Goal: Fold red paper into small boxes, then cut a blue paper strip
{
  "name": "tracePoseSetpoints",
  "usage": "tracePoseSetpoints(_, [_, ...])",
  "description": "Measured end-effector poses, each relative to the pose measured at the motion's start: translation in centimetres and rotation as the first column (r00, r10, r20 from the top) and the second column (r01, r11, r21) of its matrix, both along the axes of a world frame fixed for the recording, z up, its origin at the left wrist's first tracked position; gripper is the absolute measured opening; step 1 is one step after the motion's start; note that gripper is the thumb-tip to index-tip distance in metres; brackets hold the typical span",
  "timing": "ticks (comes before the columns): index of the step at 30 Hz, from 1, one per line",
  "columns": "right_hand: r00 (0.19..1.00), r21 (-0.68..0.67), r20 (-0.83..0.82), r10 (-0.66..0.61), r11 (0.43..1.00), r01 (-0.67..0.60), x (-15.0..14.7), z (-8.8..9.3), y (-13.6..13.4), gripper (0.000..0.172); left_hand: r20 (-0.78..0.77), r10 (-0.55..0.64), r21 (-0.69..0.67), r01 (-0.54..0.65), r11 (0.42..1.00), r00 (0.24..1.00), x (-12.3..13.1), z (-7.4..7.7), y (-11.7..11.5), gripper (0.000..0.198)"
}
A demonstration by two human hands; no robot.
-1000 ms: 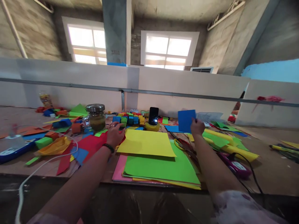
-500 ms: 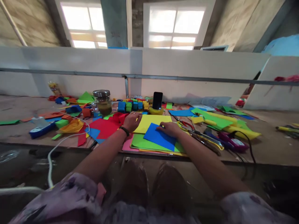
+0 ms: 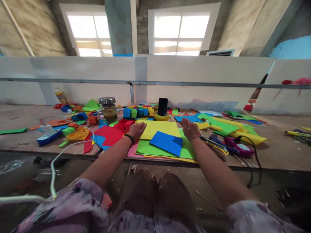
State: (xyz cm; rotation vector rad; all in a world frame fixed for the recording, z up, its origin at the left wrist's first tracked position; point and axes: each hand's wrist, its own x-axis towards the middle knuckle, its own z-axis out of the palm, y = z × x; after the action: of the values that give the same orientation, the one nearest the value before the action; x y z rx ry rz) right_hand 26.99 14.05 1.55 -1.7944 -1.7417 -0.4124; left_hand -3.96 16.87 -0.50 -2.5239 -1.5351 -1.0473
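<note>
My left hand (image 3: 137, 130) is closed at the left edge of a yellow foam sheet (image 3: 160, 128); whatever its curled fingers may hold is hidden. To the right of that sheet, my right hand (image 3: 190, 128) is also closed, over the spot where the scissors lay. Its fingertips face away, so I cannot make out what is in them. Between the hands, a small blue sheet (image 3: 166, 143) lies slanted on a green sheet (image 3: 145, 148), with pink and orange edges showing beneath. Red sheets (image 3: 109, 134) lie left of my left hand.
Behind the sheets, a phone (image 3: 162, 106) leans upright in a yellow tape roll (image 3: 161, 117). Several coloured blocks (image 3: 133, 113) and a lidded glass jar (image 3: 108, 110) stand to its left. A utility knife (image 3: 215, 145) and a purple glue gun (image 3: 239, 147) lie right. A white cable (image 3: 54, 165) crosses the left front edge.
My right hand has left the blue sheet and moved right and away, to where the scissors lay. My left hand has curled closed and shifted slightly nearer. The view has tilted slightly up.
</note>
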Motion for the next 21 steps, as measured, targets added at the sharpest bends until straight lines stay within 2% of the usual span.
tracePoseSetpoints(6, [1.000, 0.003, 0.025, -0.018, 1.000, 0.018, 0.5, -0.4, 0.5, 0.044, -0.079, -0.068, 0.074, 0.074, 0.995, 0.995, 0.5, 0.5, -0.7, 0.040])
tracePoseSetpoints(8, [0.999, -0.004, 0.038, -0.006, 1.000, 0.006, 0.3, -0.5, 0.7, 0.044, -0.112, -0.119, 0.100, 0.130, 0.986, 0.987, 1.0, 0.9, -1.4, 0.041])
tracePoseSetpoints(10, [0.999, -0.007, 0.050, 0.009, 1.000, -0.009, 0.2, -0.6, 0.8, 0.044, -0.170, -0.215, 0.113, 0.236, 0.965, 0.962, 1.7, 1.2, -2.2, 0.047])
tracePoseSetpoints(11, [0.998, -0.007, 0.055, 0.017, 1.000, -0.016, 0.2, -0.6, 0.9, 0.044, -0.211, -0.282, 0.109, 0.310, 0.945, 0.936, 2.2, 1.2, -2.7, 0.054])
tracePoseSetpoints(13, [0.998, -0.006, 0.064, 0.028, 1.000, -0.028, 0.3, -0.6, 0.9, 0.044, -0.342, -0.460, 0.046, 0.504, 0.863, 0.819, 3.3, 1.0, -3.4, 0.075])
tracePoseSetpoints(15, [0.997, -0.005, 0.069, 0.035, 0.999, -0.034, 0.3, -0.5, 0.8, 0.043, -0.412, -0.555, -0.089, 0.574, 0.814, 0.723, 4.2, 0.5, -3.9, 0.083])
tracePoseSetpoints(18, [0.997, -0.003, 0.066, 0.039, 0.999, -0.039, 0.3, -0.4, 0.6, 0.043, -0.404, -0.567, -0.197, 0.537, 0.820, 0.718, 4.7, -0.2, -4.1, 0.079])
tracePoseSetpoints(21, [0.997, -0.003, 0.052, 0.056, 0.998, -0.056, 0.2, -0.4, 0.4, 0.044, -0.419, -0.534, -0.145, 0.526, 0.838, 0.735, 4.5, -0.2, -3.9, 0.067])
